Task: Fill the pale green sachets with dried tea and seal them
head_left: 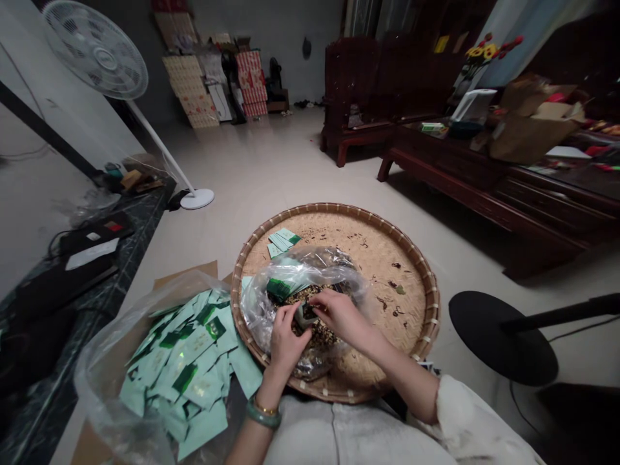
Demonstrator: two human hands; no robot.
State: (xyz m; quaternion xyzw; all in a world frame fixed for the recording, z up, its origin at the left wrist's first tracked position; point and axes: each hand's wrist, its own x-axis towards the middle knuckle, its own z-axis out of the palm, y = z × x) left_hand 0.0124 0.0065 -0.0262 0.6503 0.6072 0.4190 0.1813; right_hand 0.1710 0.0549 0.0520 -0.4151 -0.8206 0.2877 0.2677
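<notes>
My left hand [289, 341] pinches a small green packet [304, 320] over the open clear plastic bag [254, 303]. Fingers pressed together, my right hand [341, 315] is at the packet's top opening; what they hold, if anything, is hidden. Dark and pale loose dried bits [323, 336], like tea, lie in the bag beneath both hands. A stack of green packets [281, 289] rests on these bits, left of my hands. The bag sits in a round woven bamboo tray [411, 258] in front of my lap. More flat packets [283, 242] lie at the tray's far left.
Left of the tray, a large plastic bag [97, 361] holds many green packets [194, 355]. A white standing fan [197, 198] is farther back. A round black base [501, 336] stands at right. Dark wooden furniture [484, 181] lines the right side.
</notes>
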